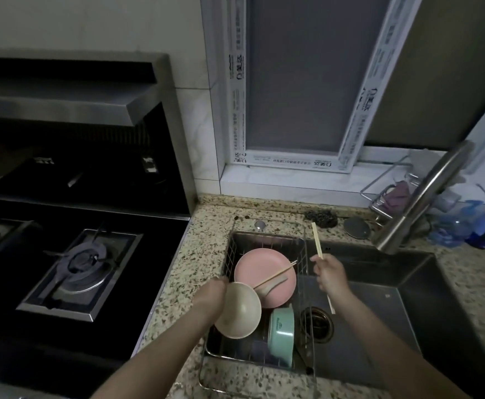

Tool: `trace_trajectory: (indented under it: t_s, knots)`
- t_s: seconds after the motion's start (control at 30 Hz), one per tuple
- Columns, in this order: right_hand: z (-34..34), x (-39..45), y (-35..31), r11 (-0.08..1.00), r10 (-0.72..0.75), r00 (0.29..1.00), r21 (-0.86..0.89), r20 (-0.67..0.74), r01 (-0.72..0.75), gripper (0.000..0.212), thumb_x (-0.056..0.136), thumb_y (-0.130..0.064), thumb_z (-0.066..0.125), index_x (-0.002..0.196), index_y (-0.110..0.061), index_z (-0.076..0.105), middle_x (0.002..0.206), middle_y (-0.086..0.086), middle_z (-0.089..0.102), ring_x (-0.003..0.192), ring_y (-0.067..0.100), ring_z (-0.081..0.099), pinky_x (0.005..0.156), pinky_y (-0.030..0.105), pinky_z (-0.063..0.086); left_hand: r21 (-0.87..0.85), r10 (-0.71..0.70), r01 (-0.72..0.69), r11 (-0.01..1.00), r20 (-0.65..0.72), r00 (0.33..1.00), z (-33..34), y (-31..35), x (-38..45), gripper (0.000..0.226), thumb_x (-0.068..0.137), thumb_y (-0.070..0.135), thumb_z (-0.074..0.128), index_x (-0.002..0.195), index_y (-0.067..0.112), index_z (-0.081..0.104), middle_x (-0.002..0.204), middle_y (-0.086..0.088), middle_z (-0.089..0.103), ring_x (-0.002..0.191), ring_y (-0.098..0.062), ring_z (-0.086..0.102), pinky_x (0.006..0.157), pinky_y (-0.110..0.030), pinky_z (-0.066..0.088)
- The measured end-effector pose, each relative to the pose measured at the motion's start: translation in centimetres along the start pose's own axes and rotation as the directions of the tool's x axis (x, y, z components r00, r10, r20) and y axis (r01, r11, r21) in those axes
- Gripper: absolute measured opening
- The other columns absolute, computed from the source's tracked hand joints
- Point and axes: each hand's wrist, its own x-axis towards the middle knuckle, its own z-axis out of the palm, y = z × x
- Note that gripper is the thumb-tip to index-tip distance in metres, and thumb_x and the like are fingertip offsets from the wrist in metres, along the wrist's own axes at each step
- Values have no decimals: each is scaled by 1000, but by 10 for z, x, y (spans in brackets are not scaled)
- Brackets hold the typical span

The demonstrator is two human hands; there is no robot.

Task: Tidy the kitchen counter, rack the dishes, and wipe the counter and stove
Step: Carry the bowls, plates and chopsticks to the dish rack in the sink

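Bowl (239, 311), gripped by left hand (213, 292) over rack (300, 254), could knock chopsticks (274, 274) off plate (264, 276) at twelve o'clock; right hand (330, 273) fingers pinch another chopstick (317, 241).

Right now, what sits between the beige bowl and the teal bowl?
Head view: nothing; a narrow gap of wire rack separates the beige bowl from the teal bowl.

1. Beige bowl (239, 311): tilted on edge at the near left of the wire dish rack (300, 246).
2. Pink plate (265, 276): leaning behind it, chopsticks (275, 274) and a spoon (271, 285) lying across it.
3. Teal bowl (281, 335): on edge, near right.
4. Single chopstick (317, 240): raised, right of the rack.
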Motion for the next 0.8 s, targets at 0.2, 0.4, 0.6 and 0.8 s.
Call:
trace_trajectory:
  t_s: [0.2,0.4,0.6,0.8]
  knots:
    - [16,44,21,995,-7,997,-94,73,14,24,96,-6,43,75,-14,52,62,1,42,53,11,36,41,15,28,204,130,-169,964,189,973,19,16,38,35,99,19,38,129,15,55,125,-14,59,117,-33,56,94,-39,45]
    - [33,70,35,959,-66,958,-248,279,138,17,97,-12,47,88,-3,60,81,11,56,78,23,53,67,30,36,171,151,-211,962,308,939,37,24,65,34,99,18,38,128,14,57,126,-14,60,116,-32,57,96,-39,45]
    - [57,100,40,476,-166,874,-740,456,476,47,101,-41,25,101,-20,66,98,2,65,88,20,61,70,29,44,157,155,-217,963,333,930,48,30,69,31,99,10,35,119,4,57,119,-17,62,110,-36,60,89,-44,47]
    - [98,142,50,16,-175,707,-716,685,698,43,100,-33,26,110,-15,64,109,5,64,102,25,57,87,34,41,33,230,-246,969,251,940,37,14,86,49,81,10,50,128,21,51,115,-8,61,104,-29,62,81,-38,52]
